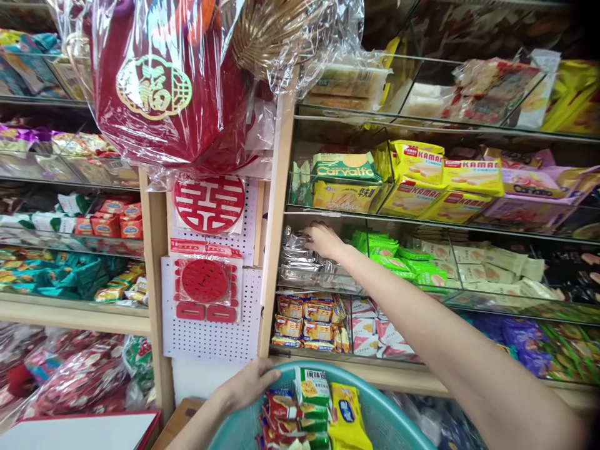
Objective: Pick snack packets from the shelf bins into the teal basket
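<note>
Holds teal basket [396, 409] by its rim with left hand [250, 382], bottom centre of the frame, likely to steady the load of snacks [347, 417]. Has right hand [323, 239] among silver packets [299, 262], centre of the frame; cannot tell whether gripping any or just touching.

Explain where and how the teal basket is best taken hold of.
Probably by opposite sides of the teal basket's rim, coming from outside left and right: its curved edge shows bare on the right, while packets take up the middle. The left hand is at the rim's left side.
</note>
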A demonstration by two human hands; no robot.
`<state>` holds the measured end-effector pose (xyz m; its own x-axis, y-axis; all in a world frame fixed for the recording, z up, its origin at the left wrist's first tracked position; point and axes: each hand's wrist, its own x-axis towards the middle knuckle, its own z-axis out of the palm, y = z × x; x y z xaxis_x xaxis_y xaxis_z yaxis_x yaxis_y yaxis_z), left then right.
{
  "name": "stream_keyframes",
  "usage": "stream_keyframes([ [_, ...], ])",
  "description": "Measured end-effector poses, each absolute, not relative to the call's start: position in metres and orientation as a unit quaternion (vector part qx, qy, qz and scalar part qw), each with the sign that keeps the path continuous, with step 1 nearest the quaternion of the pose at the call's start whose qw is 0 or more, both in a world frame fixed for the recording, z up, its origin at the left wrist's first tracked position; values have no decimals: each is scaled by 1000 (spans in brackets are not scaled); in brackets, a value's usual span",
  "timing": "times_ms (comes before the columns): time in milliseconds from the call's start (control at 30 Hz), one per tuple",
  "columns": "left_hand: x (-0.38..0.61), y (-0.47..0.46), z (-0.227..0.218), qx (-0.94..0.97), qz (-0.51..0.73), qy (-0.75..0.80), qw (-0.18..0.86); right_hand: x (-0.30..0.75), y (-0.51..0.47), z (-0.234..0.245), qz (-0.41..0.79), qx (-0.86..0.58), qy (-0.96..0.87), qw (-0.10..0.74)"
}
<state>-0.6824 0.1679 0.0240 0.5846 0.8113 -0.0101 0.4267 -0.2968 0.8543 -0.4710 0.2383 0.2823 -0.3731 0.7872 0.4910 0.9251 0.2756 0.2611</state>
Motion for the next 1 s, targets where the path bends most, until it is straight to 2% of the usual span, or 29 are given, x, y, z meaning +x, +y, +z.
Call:
stream_keyframes([
  [367,-683,167,24,783,219,409,414,-472,180,283,-325,-483,-796,168],
  [467,-683,168,23,798,219,417,376,-465,147,280,-333,-436,-808,215],
  [567,-683,167,25,809,211,421,352,-453,106,268,-289,-410,-814,292],
  [667,-681,164,31,815,205,412,351,-443,61,239,-172,-436,-800,375],
  [767,-681,162,36,818,199,398,366,-439,18,198,61,-497,-755,422],
  [900,-681,160,36,814,198,396,377,-442,-29,148,466,-508,-623,370],
  [1000,-680,158,36,811,199,395,382,-446,-54,123,600,-506,-535,314],
])
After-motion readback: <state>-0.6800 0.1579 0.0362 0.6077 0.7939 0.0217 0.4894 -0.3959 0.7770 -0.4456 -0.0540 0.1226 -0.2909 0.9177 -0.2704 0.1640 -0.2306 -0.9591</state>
